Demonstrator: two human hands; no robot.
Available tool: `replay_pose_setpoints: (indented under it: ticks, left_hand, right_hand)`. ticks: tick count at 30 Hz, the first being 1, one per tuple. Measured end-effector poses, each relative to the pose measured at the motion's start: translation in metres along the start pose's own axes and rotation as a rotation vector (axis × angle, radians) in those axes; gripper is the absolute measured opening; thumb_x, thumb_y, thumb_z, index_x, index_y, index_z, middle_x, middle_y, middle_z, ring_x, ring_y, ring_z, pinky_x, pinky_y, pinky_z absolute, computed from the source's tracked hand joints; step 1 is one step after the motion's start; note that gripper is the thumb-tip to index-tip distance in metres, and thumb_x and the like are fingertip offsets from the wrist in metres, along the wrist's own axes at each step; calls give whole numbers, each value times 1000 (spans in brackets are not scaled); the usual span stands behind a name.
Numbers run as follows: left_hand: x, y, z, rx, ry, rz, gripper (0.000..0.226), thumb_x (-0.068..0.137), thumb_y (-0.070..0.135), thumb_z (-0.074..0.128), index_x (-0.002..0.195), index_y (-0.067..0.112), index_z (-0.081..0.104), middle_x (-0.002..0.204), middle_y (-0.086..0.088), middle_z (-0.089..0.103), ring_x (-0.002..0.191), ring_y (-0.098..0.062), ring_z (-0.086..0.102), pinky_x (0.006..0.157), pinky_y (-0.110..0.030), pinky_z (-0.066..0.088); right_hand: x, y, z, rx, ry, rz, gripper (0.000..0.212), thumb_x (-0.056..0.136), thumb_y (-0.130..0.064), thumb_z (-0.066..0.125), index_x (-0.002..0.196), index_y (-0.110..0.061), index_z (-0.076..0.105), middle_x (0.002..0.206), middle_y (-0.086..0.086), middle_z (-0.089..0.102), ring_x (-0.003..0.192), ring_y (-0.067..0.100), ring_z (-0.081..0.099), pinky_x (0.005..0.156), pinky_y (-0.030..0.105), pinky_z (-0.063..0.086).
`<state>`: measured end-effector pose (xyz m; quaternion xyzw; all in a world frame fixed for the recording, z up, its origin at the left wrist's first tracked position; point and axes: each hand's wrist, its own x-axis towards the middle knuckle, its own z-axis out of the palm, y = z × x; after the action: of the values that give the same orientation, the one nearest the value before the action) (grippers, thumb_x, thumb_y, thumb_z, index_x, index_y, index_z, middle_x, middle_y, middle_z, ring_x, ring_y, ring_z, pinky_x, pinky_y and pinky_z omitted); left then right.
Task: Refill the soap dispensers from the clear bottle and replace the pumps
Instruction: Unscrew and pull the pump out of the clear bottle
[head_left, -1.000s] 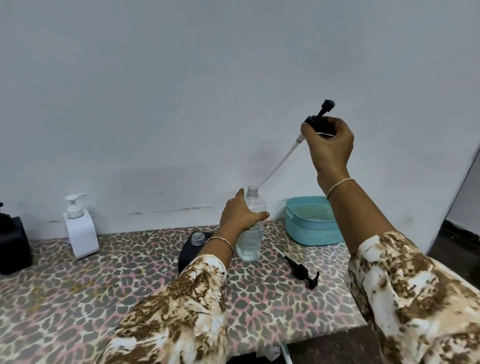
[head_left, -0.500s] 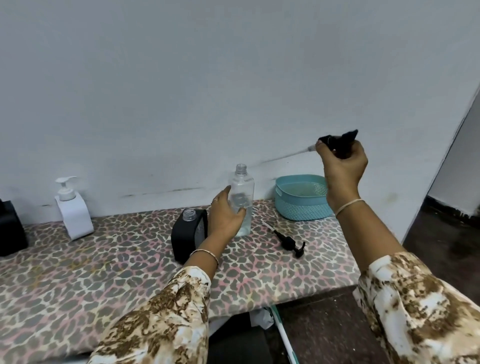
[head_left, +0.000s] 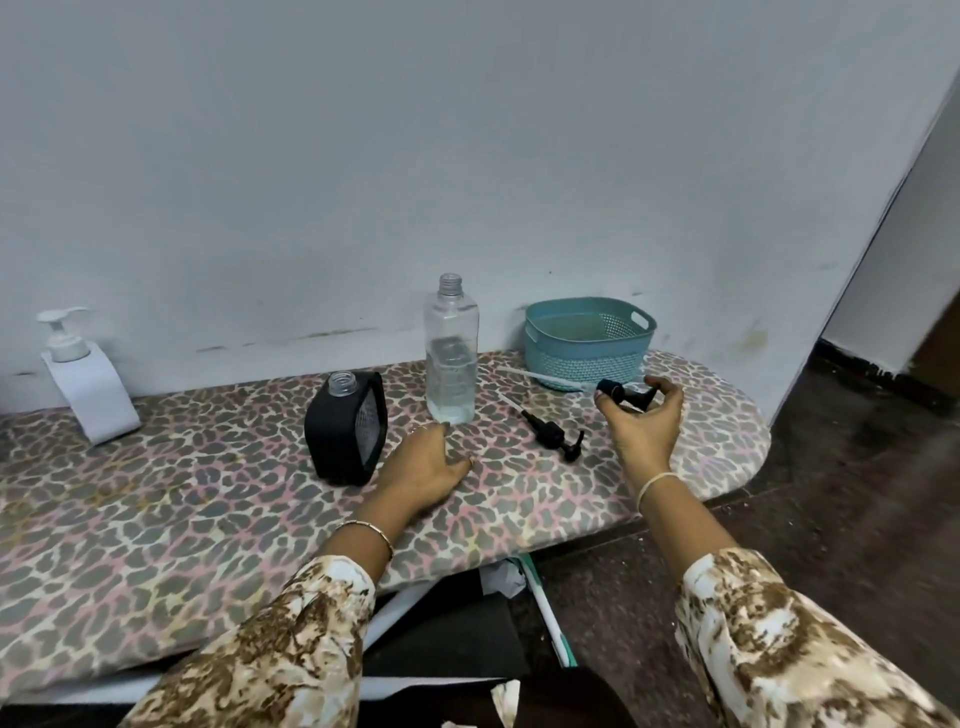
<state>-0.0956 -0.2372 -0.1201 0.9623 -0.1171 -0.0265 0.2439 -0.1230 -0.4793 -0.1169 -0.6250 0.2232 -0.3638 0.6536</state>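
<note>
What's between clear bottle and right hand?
Head view: a loose black pump lies on the board between the clear bottle and the right hand; the white tube of the held pump also crosses the gap.

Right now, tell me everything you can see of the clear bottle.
The clear bottle stands upright on the leopard-print board, between the black dispenser and the teal basket, close to the wall. It looks like transparent plastic: squarish body, rounded shoulders, threaded neck, open, with no pump or cap on. Clear liquid fills roughly its lower half. The left hand rests on the board just before its base; whether a fingertip touches it, I cannot tell.
</note>
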Motion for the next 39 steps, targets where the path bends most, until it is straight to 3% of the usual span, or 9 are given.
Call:
replay_pose_setpoints:
  ticks: [5,8,15,19,22,24,28,34,39]
  left_hand:
    - [-1,-1,3,83,5,11,59,88,47,61,134,15,47,131,-7,58,116,-25,56,93,-37,49]
    - [-1,0,2,80,5,4,59,87,47,62,134,15,47,129,-7,59,114,-25,57,92,-38,50]
    - [-8,3,2,66,55,49,59,87,39,64,137,16,44,132,-7,57,117,-24,55,95,-36,47]
    - [-13,8,1,73,123,90,59,88,34,65,139,16,43,134,-7,55,120,-24,53,99,-38,47]
    - [-18,16,-7,81,214,144,55,90,30,64,139,16,43,135,-6,53,122,-23,51,99,-37,45]
    - [-20,21,-14,89,308,192,53,90,29,63,139,17,45,135,-4,53,122,-21,51,99,-35,45]
    - [-19,25,-30,82,491,288,42,93,27,58,133,17,52,133,-3,56,123,-20,51,102,-35,42]
    - [-18,11,-57,104,746,309,39,88,22,63,126,14,58,129,-7,62,133,-24,45,118,-40,14]
    - [-19,-22,-70,15,817,151,64,83,28,67,140,15,42,148,-4,42,144,-23,26,122,-42,6]
  right_hand:
    - [9,21,-5,-198,-78,-13,44,68,-9,84,98,-21,54,91,0,65,87,18,64,90,38,54]
    - [16,30,-10,-341,-173,1,42,64,-16,87,91,-26,56,93,0,68,87,20,67,85,42,56]
    - [18,34,-14,-645,-248,-41,32,67,-19,82,90,-25,61,96,-1,69,88,22,65,81,40,55]
    - [16,31,-11,-711,-232,-33,32,67,-29,80,92,-28,61,100,-2,69,97,24,64,90,43,50]
    - [12,25,-8,-777,-175,-30,42,69,-40,76,106,-28,60,121,2,57,116,26,52,107,46,31]
    - [9,16,-2,-775,-108,-78,50,71,-44,71,116,-27,54,131,5,47,126,27,43,111,48,22]
    - [-1,-7,20,-686,-51,-217,60,73,-45,70,123,-26,45,135,4,43,130,24,37,113,48,21]
    - [-26,-31,75,-568,-250,-303,79,74,-48,74,137,-19,36,146,5,34,138,24,29,115,47,23]
    - [-48,-36,114,-435,-412,-266,95,69,-41,83,143,-14,29,149,8,33,138,25,31,115,42,29]
